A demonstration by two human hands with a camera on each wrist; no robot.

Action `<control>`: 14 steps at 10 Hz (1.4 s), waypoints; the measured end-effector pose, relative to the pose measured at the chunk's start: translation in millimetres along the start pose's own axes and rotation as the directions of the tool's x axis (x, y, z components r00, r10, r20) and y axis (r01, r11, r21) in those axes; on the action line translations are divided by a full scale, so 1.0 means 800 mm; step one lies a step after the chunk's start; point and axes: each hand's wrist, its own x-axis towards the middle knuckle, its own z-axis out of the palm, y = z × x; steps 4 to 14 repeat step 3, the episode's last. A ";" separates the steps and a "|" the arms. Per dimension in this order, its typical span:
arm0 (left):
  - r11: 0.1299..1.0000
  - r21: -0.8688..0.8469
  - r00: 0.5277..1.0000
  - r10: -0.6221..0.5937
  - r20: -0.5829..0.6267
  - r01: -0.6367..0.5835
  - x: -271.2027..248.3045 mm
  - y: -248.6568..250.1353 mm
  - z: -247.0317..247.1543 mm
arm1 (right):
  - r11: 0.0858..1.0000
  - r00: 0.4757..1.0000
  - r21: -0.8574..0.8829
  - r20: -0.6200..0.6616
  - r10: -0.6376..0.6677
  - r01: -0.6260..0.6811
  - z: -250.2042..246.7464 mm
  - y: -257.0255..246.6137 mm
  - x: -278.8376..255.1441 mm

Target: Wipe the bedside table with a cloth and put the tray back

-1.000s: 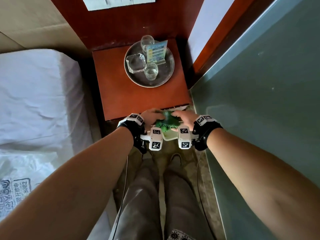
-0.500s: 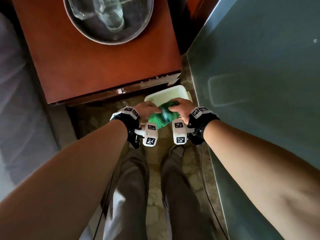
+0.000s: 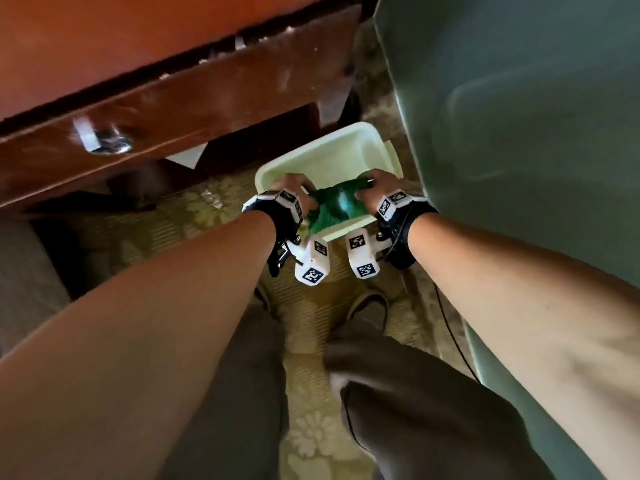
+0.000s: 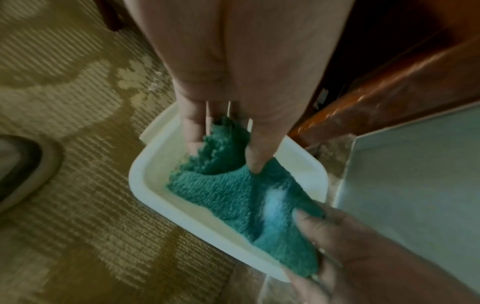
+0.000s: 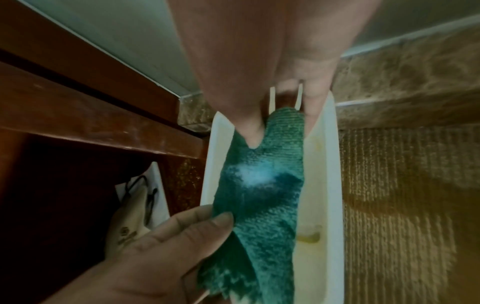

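Note:
A green cloth (image 3: 334,207) stretches between both hands over a pale plastic basin (image 3: 332,157) on the carpet. My left hand (image 3: 294,195) grips its left end, thumb and fingers curled round the fabric (image 4: 226,148). My right hand (image 3: 372,188) grips the other end (image 5: 280,131). The cloth (image 4: 244,197) hangs low inside the basin (image 4: 145,170), and the same cloth (image 5: 262,195) runs along the basin (image 5: 330,185) in the right wrist view. The red-brown bedside table (image 3: 156,91) stands behind the basin; its top and the tray are out of view.
A drawer front with a metal handle (image 3: 100,138) faces me. A grey-green glass panel (image 3: 519,133) walls off the right side. Patterned carpet (image 3: 194,216) covers the floor, with my legs and shoes (image 3: 369,306) just behind the basin. A slipper (image 5: 130,222) lies under the table.
My head and both hands have dropped from the table's front edge down to the basin on the floor. The cloth is now spread out between the hands. The tray has left the view.

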 end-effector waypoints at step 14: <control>0.993 0.098 0.997 -0.073 0.001 0.072 0.105 -0.041 0.043 | 1.000 0.998 -0.029 0.059 0.013 -0.011 0.067 0.030 0.127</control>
